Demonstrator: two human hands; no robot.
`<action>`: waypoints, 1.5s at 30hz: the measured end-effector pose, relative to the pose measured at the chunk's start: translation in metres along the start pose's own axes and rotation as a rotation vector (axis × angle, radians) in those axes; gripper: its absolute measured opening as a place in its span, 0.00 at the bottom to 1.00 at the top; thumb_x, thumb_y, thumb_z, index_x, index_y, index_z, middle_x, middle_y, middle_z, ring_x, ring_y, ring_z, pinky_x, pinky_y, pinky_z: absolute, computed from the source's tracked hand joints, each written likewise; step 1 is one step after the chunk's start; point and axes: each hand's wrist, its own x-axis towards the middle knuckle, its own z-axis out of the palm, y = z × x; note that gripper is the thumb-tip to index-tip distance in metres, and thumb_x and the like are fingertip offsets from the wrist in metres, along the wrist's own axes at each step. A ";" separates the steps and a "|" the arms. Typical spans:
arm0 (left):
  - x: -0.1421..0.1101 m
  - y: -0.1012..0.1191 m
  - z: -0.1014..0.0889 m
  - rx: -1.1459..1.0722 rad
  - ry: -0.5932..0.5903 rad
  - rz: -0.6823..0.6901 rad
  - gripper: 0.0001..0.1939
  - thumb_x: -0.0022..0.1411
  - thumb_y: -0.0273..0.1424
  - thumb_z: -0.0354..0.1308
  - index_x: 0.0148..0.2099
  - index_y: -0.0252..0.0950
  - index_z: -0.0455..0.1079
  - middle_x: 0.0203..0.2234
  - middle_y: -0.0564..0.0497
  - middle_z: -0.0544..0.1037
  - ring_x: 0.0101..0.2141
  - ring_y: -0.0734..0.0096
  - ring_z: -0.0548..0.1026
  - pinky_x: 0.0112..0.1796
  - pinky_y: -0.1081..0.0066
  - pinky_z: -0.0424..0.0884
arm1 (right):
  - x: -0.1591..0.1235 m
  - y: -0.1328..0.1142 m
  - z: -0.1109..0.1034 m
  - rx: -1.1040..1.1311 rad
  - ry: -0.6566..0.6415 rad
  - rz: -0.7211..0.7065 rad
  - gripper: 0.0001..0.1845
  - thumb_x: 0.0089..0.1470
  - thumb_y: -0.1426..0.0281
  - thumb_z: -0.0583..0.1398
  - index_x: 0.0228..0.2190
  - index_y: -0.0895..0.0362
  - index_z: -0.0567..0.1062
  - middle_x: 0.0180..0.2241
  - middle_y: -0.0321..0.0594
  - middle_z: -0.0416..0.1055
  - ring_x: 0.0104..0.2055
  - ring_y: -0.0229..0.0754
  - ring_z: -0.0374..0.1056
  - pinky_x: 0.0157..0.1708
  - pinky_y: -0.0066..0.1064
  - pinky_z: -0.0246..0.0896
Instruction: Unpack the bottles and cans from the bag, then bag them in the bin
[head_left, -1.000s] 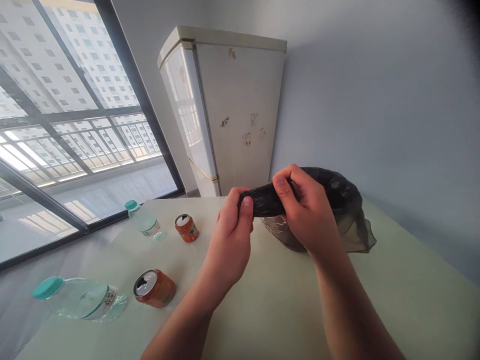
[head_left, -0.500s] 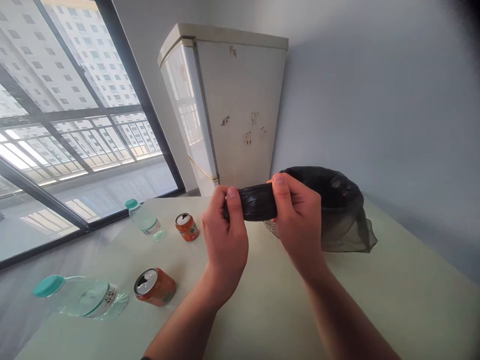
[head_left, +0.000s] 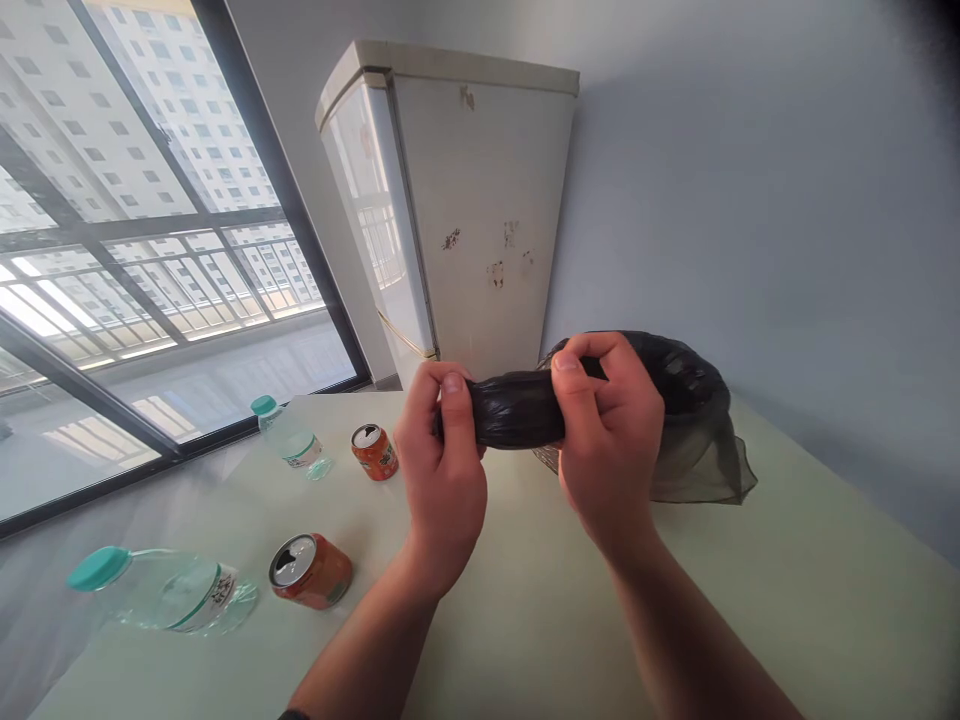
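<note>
Black plastic bundle [head_left: 517, 412] spans the gap between both hands, above the surface [head_left: 525, 600].

Left hand [head_left: 444, 465] grip: clamped on the bundle's left end, thumb on top; right hand [head_left: 611, 445] grip: clamped on its right end, likewise thumb uppermost. Visible middle section is glossy and creased lengthwise. Just behind the right hand, on the surface, sits a container lined with a dark translucent bag [head_left: 697, 455], partly hidden. To the left of the left hand: far orange can [head_left: 376, 457] and near orange can [head_left: 322, 575], tops opened; beyond these, far bottle [head_left: 289, 440] and near bottle [head_left: 176, 590], both clear, teal-capped. Background: white refrigerator [head_left: 480, 170], finish marked.
</note>
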 end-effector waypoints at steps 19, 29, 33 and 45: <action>0.004 -0.008 -0.004 0.018 0.018 0.092 0.09 0.75 0.42 0.53 0.45 0.42 0.67 0.16 0.61 0.57 0.16 0.77 0.58 0.18 0.74 0.53 | 0.007 0.007 -0.007 -0.186 0.115 -0.255 0.15 0.67 0.58 0.60 0.30 0.51 0.67 0.26 0.35 0.62 0.28 0.39 0.62 0.29 0.36 0.56; 0.005 -0.008 -0.003 0.095 0.032 0.113 0.15 0.75 0.42 0.53 0.36 0.39 0.65 0.20 0.58 0.57 0.20 0.78 0.55 0.20 0.73 0.51 | 0.007 0.003 -0.008 -0.152 -0.007 -0.189 0.14 0.67 0.60 0.60 0.30 0.52 0.67 0.25 0.33 0.60 0.25 0.36 0.58 0.25 0.33 0.53; 0.004 -0.009 -0.002 0.118 0.070 0.130 0.10 0.75 0.41 0.52 0.45 0.41 0.68 0.17 0.60 0.56 0.18 0.78 0.53 0.20 0.72 0.48 | 0.007 0.004 -0.008 -0.075 -0.019 -0.146 0.13 0.67 0.59 0.60 0.32 0.51 0.67 0.23 0.32 0.57 0.22 0.35 0.53 0.22 0.32 0.50; 0.007 -0.012 -0.001 0.157 0.377 0.382 0.02 0.74 0.29 0.53 0.44 0.37 0.66 0.35 0.55 0.70 0.18 0.87 0.52 0.18 0.75 0.49 | 0.015 0.003 -0.014 0.241 -0.134 0.152 0.16 0.65 0.52 0.60 0.35 0.52 0.72 0.22 0.30 0.54 0.21 0.33 0.47 0.19 0.29 0.42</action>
